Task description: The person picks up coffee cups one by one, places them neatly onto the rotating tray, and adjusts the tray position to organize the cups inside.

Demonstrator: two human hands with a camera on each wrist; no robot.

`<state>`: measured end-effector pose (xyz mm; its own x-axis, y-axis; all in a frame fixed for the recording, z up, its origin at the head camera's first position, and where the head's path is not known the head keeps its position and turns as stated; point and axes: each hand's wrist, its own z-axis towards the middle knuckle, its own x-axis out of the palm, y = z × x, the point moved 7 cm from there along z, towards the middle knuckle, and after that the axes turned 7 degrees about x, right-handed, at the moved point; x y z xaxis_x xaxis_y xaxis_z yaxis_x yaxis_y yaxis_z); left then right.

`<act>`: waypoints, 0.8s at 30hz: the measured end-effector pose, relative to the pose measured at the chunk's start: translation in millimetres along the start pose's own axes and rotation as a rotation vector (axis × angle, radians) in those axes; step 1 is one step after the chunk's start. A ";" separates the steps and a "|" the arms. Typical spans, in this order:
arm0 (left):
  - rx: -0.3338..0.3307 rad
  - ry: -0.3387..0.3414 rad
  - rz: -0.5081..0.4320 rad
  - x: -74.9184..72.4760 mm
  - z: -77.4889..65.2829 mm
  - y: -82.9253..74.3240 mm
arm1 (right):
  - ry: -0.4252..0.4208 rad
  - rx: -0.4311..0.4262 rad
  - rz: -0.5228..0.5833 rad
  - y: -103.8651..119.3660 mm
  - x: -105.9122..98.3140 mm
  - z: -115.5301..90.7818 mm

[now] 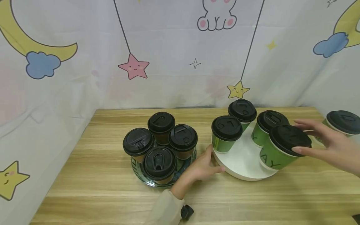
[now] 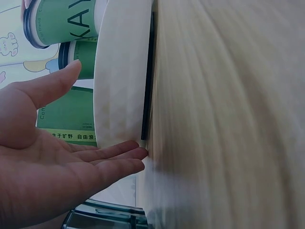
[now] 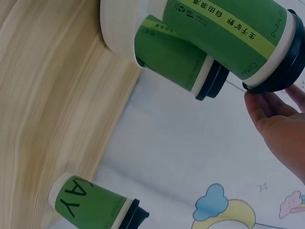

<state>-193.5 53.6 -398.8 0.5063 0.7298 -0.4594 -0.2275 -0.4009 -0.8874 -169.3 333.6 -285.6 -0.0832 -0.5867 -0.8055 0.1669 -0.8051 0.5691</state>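
Note:
My right hand (image 1: 334, 143) pinches the black lid of a green paper coffee cup (image 1: 277, 157) between thumb and fingers. This cup leans slightly over the front right of a white round tray (image 1: 242, 161). In the right wrist view the fingertips (image 3: 255, 107) lie against the lid's edge. My left hand (image 1: 203, 167) is at the tray's left rim, its thumb spread away and its fingers extended, with fingertips (image 2: 136, 151) low at the tray's side. Other lidded green cups (image 1: 226, 134) stand upright on the tray, at its left, back and right.
Left of the tray, several brown cups with black lids (image 1: 159, 162) stand on a patterned glass plate (image 1: 137, 170), close beside my left forearm. Another green cup (image 1: 343, 122) stands on the wooden table (image 1: 98, 187) behind my right hand. A printed cloth (image 1: 168, 87) hangs behind.

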 end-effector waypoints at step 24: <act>0.026 0.000 0.000 -0.2 0.1 0.3 | 0.088 -0.085 0.099 40.1 46.2 3.8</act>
<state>-193.7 53.4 -399.0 0.5060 0.7299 -0.4596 -0.2487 -0.3868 -0.8880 -170.2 273.8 -299.4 0.0233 -0.6497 -0.7599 0.2529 -0.7315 0.6332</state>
